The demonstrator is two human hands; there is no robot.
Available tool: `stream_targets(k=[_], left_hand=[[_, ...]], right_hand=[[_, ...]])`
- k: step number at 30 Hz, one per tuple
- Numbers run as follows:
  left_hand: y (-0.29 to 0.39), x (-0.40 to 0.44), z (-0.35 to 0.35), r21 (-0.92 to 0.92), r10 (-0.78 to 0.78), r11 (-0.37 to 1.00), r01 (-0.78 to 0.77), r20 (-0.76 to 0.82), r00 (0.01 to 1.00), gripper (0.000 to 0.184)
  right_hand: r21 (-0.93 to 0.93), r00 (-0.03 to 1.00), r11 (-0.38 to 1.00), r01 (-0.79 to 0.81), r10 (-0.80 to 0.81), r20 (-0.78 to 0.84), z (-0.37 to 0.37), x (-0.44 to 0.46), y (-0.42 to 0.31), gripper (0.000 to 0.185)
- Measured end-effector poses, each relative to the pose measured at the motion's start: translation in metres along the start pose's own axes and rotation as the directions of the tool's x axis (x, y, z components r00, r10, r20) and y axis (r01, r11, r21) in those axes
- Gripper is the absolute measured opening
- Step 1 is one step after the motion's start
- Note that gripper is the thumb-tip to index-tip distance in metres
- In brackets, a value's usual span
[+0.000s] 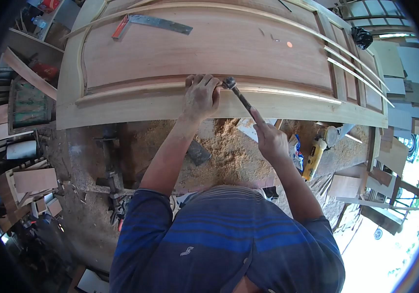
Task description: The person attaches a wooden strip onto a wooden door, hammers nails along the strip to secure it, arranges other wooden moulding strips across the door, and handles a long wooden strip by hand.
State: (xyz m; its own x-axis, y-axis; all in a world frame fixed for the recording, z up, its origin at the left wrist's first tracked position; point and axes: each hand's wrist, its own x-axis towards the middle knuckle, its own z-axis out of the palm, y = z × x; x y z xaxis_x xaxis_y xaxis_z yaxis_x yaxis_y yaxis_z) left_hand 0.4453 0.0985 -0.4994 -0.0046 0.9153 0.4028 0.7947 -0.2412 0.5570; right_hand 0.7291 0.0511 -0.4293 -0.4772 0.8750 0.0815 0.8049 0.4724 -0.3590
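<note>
Nearest the camera: wearer's dark blue striped shirt (pixel 209 234), low in view, both forearms reaching forward from it.

Right hand (pixel 272 142): closed around the handle of a hammer (pixel 241 97), index finger laid along it. Handle slants up and to the left; hammer head is just beside the left fingers, over the moulding strip.

Left hand (pixel 200 97): fingers bent and close together on the moulding strip (pixel 287 92). Whether they pinch anything small cannot be told.

Moulding strip lies lengthwise along the near side of a recessed wooden panel (pixel 199 53), within the pale frame (pixel 136 111) of a large door-like piece. Its right end stops short of the frame's right side.

Farther out on the piece: a metal square (pixel 160 23) with a red stock, upper left; a long thin batten (pixel 229 9) running across the far part; shorter loose strips (pixel 358 72) at right, slanting over the frame members.

Near side, below the frame: bench (pixel 85 156) with sawdust (pixel 226 154) scattered on it. A dark block (pixel 198 153) lies near the left forearm; a yellow-bodied tool (pixel 314 158) lies right of the right hand.
</note>
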Motion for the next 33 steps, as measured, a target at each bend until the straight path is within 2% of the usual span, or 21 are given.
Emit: stream_targets(k=[3,9,12,15,18,21,22,24,25,26,27,30,32,33], left_hand=[[0.0,0.001,0.0,0.023,-0.008,1.0,0.007,0.013,1.0,0.013],[0.0,0.001,0.0,0.018,0.007,1.0,-0.007,-0.004,1.0,0.015],[-0.002,0.0,0.001,0.01,0.005,1.0,-0.005,0.01,1.0,0.016],[-0.001,0.003,-0.002,0.018,0.015,1.0,-0.015,0.013,1.0,0.016],[0.006,0.013,-0.007,0.071,-0.024,0.997,0.015,0.122,0.992,0.019],[0.014,0.035,-0.004,0.025,-0.107,0.994,0.104,0.316,0.943,0.027],[0.017,0.044,-0.003,0.028,-0.116,0.993,0.114,0.392,0.913,0.028],[0.025,0.071,0.001,0.04,-0.127,0.991,0.125,0.534,0.836,0.03],[0.029,0.088,0.002,0.058,-0.144,0.989,0.138,0.625,0.767,0.029],[0.033,0.107,0.004,0.08,-0.161,0.986,0.148,0.707,0.689,0.028],[0.036,0.126,0.008,0.105,-0.179,0.982,0.157,0.779,0.602,0.026],[0.057,0.189,0.049,-0.153,-0.084,0.954,0.257,0.689,0.72,0.025],[0.06,0.224,0.098,-0.222,-0.098,0.948,0.228,0.479,0.873,0.018],[0.059,0.239,0.122,-0.171,-0.051,0.976,0.136,0.428,0.903,0.017]], right_hand=[[-0.004,0.995,0.998,0.058,-0.058,-0.085,-0.012,0.003,-0.006,0.066],[-0.038,0.998,0.998,0.051,-0.052,-0.028,-0.011,0.007,0.0,0.065],[0.049,0.998,0.999,0.007,-0.004,-0.066,0.001,-0.002,0.001,0.064],[0.076,1.0,0.997,-0.022,0.022,0.0,-0.01,0.001,-0.001,0.06],[0.326,0.984,0.941,-0.084,0.13,-0.122,-0.006,-0.01,0.008,0.054],[0.515,0.907,0.803,-0.3,0.407,-0.105,0.005,-0.037,0.027,0.051],[0.507,0.899,0.816,-0.279,0.407,-0.161,0.001,-0.043,0.034,0.051],[0.499,0.868,0.827,-0.257,0.425,-0.257,-0.005,-0.052,0.049,0.053],[0.501,0.846,0.827,-0.254,0.441,-0.299,-0.008,-0.056,0.058,0.053],[0.585,0.831,0.744,-0.323,0.519,-0.201,-0.013,-0.063,0.067,0.053],[0.569,0.82,0.752,-0.332,0.529,-0.221,-0.015,-0.068,0.076,0.053],[0.582,0.789,0.758,-0.296,0.537,-0.298,-0.02,-0.07,0.094,0.053],[0.592,0.769,0.729,-0.344,0.58,-0.268,-0.026,-0.068,0.1,0.053],[0.594,0.761,0.715,-0.368,0.599,-0.25,-0.027,-0.07,0.106,0.054]])
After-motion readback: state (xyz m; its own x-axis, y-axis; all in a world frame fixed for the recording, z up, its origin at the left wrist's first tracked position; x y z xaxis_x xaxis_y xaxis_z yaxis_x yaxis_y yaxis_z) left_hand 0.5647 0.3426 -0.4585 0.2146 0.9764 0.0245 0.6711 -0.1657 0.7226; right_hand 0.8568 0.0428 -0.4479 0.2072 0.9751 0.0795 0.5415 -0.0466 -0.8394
